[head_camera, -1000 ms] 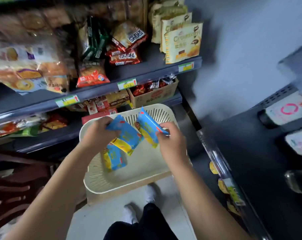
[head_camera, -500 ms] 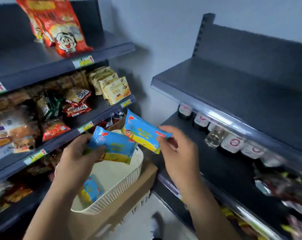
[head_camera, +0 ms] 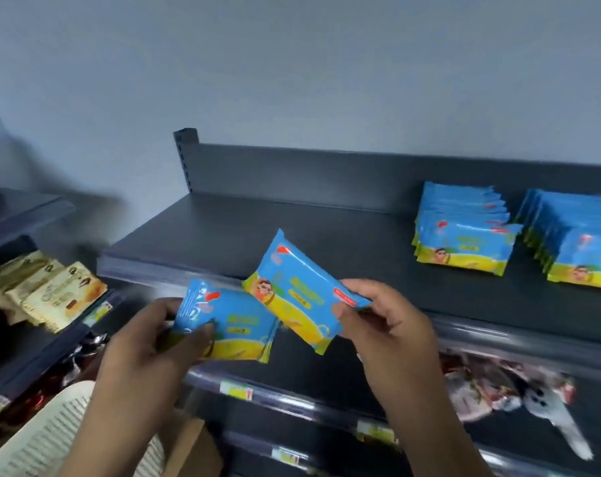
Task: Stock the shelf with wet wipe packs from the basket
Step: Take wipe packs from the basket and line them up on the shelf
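A dark shelf (head_camera: 257,228) spans mid-frame. The left hand (head_camera: 144,352) pinches the lower pack (head_camera: 237,328) and the right hand (head_camera: 388,325) the upper pack (head_camera: 299,290), probably to join the stacked packs (head_camera: 464,235) at right.

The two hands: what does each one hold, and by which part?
The left hand grips one wet wipe pack by its left end, thumb on the front. The right hand pinches a second wet wipe pack by its right end.

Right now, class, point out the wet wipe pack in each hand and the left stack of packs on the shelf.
Left-hand wet wipe pack (head_camera: 233,306): head view, blue upper front.
Right-hand wet wipe pack (head_camera: 299,287): head view, middle of front.
Left stack of packs (head_camera: 464,242): head view, front pack's face.
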